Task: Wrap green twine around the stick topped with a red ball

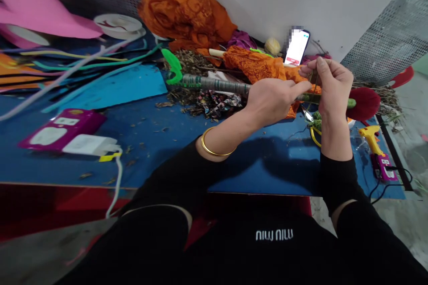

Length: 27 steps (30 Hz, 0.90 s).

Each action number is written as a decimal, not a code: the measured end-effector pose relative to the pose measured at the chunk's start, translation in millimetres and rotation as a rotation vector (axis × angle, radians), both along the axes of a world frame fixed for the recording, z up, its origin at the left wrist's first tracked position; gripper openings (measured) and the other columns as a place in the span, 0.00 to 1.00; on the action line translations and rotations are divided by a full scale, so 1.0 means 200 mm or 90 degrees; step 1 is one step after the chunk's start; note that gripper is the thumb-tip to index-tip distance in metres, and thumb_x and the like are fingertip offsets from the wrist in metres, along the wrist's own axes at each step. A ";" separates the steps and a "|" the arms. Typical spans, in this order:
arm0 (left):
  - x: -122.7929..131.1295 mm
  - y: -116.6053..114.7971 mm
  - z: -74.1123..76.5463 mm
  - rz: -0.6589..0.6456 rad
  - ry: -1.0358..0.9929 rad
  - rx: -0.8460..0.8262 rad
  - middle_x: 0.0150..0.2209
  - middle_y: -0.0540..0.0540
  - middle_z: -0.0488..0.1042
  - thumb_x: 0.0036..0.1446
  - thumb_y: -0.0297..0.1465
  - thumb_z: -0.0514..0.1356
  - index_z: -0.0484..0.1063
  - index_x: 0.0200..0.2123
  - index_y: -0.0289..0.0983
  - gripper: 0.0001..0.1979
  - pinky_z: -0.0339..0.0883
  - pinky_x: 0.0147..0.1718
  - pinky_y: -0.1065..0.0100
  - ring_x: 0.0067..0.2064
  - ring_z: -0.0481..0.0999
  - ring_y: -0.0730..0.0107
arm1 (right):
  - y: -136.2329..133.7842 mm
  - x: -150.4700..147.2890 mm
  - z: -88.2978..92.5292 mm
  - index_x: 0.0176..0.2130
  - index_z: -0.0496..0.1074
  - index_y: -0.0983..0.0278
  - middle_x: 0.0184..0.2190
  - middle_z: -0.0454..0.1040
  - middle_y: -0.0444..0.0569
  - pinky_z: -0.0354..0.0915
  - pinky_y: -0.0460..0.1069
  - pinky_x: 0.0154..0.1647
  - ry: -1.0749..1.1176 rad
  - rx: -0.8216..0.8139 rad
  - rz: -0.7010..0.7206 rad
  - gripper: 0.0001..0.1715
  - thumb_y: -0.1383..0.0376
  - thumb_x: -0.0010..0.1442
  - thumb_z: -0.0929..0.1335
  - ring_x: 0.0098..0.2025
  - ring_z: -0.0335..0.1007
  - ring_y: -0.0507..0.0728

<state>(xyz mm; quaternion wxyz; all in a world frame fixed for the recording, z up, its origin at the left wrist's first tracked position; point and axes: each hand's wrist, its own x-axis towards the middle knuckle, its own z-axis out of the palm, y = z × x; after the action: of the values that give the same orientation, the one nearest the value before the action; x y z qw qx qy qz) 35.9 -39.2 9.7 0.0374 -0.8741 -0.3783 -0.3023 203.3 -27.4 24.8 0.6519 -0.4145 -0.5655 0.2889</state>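
Observation:
My left hand [272, 100], with a gold bangle on the wrist, is closed around a long stick wound with grey and dark green bands [227, 85]. A bright green curled piece [173, 67] is at the stick's left end. Toward its right end are a green part [351, 103] and a dark red, fuzzy-looking rounded piece [365, 103]. My right hand [334, 82] is raised just above the stick, thumb and fingers pinched on a thin dark strand [316, 81]. The strand runs down toward the stick beside my left index finger; where it joins is hidden.
Behind the hands lie orange cloth [254, 64], dry plant scraps [192, 60] and a lit phone [297, 46]. Yellow-handled scissors [314, 136] and a yellow glue gun [370, 137] lie right. Left are a purple power strip [83, 120], blue sheet [133, 87] and coloured strips.

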 end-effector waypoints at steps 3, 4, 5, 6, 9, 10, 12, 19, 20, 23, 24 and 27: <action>0.00 0.00 -0.01 -0.027 0.009 0.025 0.36 0.46 0.83 0.67 0.28 0.56 0.80 0.53 0.45 0.17 0.62 0.30 0.64 0.35 0.80 0.61 | 0.00 0.00 0.01 0.31 0.77 0.59 0.29 0.80 0.44 0.78 0.55 0.43 0.004 -0.010 -0.006 0.14 0.53 0.64 0.73 0.33 0.79 0.54; 0.00 0.01 -0.01 -0.032 0.022 0.035 0.37 0.46 0.83 0.67 0.27 0.56 0.80 0.53 0.45 0.17 0.61 0.30 0.63 0.35 0.80 0.61 | 0.00 0.00 0.01 0.31 0.77 0.59 0.29 0.81 0.44 0.78 0.55 0.43 0.003 -0.013 -0.005 0.14 0.53 0.64 0.73 0.33 0.80 0.54; 0.00 0.01 -0.01 -0.035 0.037 0.044 0.37 0.46 0.83 0.67 0.27 0.56 0.80 0.54 0.45 0.18 0.60 0.30 0.63 0.36 0.80 0.61 | 0.00 0.00 0.01 0.31 0.77 0.58 0.29 0.81 0.44 0.78 0.55 0.42 0.004 -0.014 -0.003 0.14 0.53 0.64 0.73 0.33 0.80 0.54; 0.00 0.01 -0.01 -0.036 0.050 0.052 0.38 0.46 0.84 0.67 0.27 0.55 0.81 0.54 0.45 0.19 0.60 0.29 0.63 0.36 0.80 0.61 | 0.00 0.00 0.01 0.31 0.77 0.58 0.29 0.81 0.44 0.78 0.55 0.42 0.005 -0.013 -0.002 0.14 0.53 0.64 0.73 0.32 0.80 0.54; -0.01 0.02 -0.01 -0.039 0.060 0.057 0.38 0.46 0.84 0.68 0.27 0.54 0.81 0.54 0.44 0.19 0.60 0.29 0.62 0.36 0.80 0.61 | 0.00 0.00 0.00 0.31 0.77 0.58 0.29 0.81 0.43 0.78 0.54 0.41 -0.009 -0.018 -0.009 0.14 0.53 0.64 0.72 0.33 0.80 0.54; -0.01 0.02 -0.01 -0.041 0.056 0.056 0.38 0.45 0.84 0.68 0.27 0.54 0.81 0.54 0.44 0.19 0.60 0.29 0.62 0.36 0.79 0.61 | 0.00 0.00 0.00 0.31 0.77 0.57 0.29 0.81 0.43 0.77 0.54 0.41 -0.017 -0.021 -0.013 0.14 0.53 0.65 0.72 0.33 0.80 0.54; -0.01 0.02 -0.02 -0.046 0.047 0.055 0.38 0.45 0.83 0.68 0.26 0.53 0.82 0.53 0.44 0.20 0.61 0.30 0.62 0.36 0.79 0.61 | 0.00 0.00 0.00 0.31 0.77 0.57 0.29 0.82 0.43 0.77 0.54 0.42 -0.031 -0.028 -0.023 0.16 0.51 0.65 0.72 0.33 0.80 0.54; -0.02 0.05 -0.01 -0.034 0.045 0.027 0.37 0.45 0.83 0.66 0.26 0.53 0.84 0.49 0.42 0.20 0.60 0.29 0.63 0.35 0.79 0.62 | -0.02 0.04 0.03 0.28 0.75 0.56 0.36 0.84 0.45 0.74 0.53 0.43 -0.063 -0.060 0.033 0.15 0.52 0.63 0.73 0.37 0.78 0.53; -0.04 0.06 0.00 -0.024 0.036 0.014 0.38 0.45 0.83 0.65 0.26 0.54 0.84 0.50 0.43 0.20 0.60 0.29 0.63 0.35 0.79 0.62 | -0.03 0.06 0.05 0.28 0.74 0.57 0.38 0.84 0.46 0.74 0.52 0.42 -0.060 -0.061 0.046 0.15 0.53 0.62 0.73 0.38 0.78 0.53; -0.11 0.10 0.02 0.004 -0.030 -0.017 0.43 0.47 0.85 0.63 0.29 0.57 0.84 0.53 0.47 0.20 0.65 0.33 0.62 0.38 0.81 0.61 | -0.07 0.14 0.12 0.26 0.73 0.58 0.40 0.85 0.48 0.71 0.51 0.35 -0.026 -0.058 0.049 0.14 0.55 0.60 0.74 0.36 0.78 0.53; -0.14 0.12 0.03 0.010 -0.060 -0.024 0.44 0.47 0.85 0.63 0.30 0.59 0.83 0.54 0.48 0.20 0.67 0.36 0.62 0.40 0.81 0.60 | -0.09 0.18 0.14 0.26 0.73 0.58 0.38 0.84 0.49 0.68 0.50 0.31 -0.022 -0.055 0.036 0.14 0.56 0.59 0.74 0.33 0.76 0.53; -0.24 0.17 0.06 0.023 -0.139 -0.038 0.43 0.48 0.85 0.60 0.30 0.61 0.84 0.51 0.50 0.19 0.72 0.41 0.61 0.45 0.82 0.57 | -0.12 0.32 0.20 0.24 0.74 0.58 0.28 0.79 0.48 0.50 0.51 0.17 -0.021 -0.028 -0.025 0.14 0.58 0.58 0.74 0.18 0.62 0.48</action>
<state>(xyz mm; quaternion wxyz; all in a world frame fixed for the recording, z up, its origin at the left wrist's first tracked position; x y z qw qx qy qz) -11.5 -6.1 20.8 -0.0248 -0.8300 -0.4044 -0.3833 267.5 -52.1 65.0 0.6387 -0.4440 -0.5618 0.2815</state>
